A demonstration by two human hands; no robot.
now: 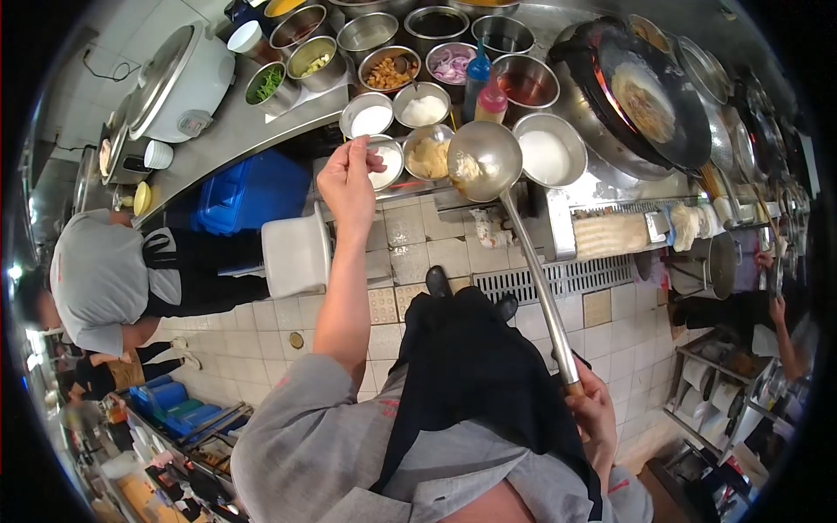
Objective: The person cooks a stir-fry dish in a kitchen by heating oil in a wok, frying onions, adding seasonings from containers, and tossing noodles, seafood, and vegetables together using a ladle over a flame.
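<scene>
With right fingers we are gripping the likely stiff, front-heavy ladle by its handle end, its head hovering near bowls. Left fingers are pressing together; whether on anything, we cannot tell.

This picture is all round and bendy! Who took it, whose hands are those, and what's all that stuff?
There's no robot here, just a person with two bare hands. A camera on their head looks forward and down, so you see their own arms, apron and shoes. It's the only picture.

The right hand holds the long handle of a big metal ladle. The left hand is close to a small bowl of white stuff; I can't tell whether it touches it.

On the metal counter and around it are more bowls, one with sliced purple onion, plus a blue bottle and a pink bottle. Over to the right is a black wok with food inside.
</scene>
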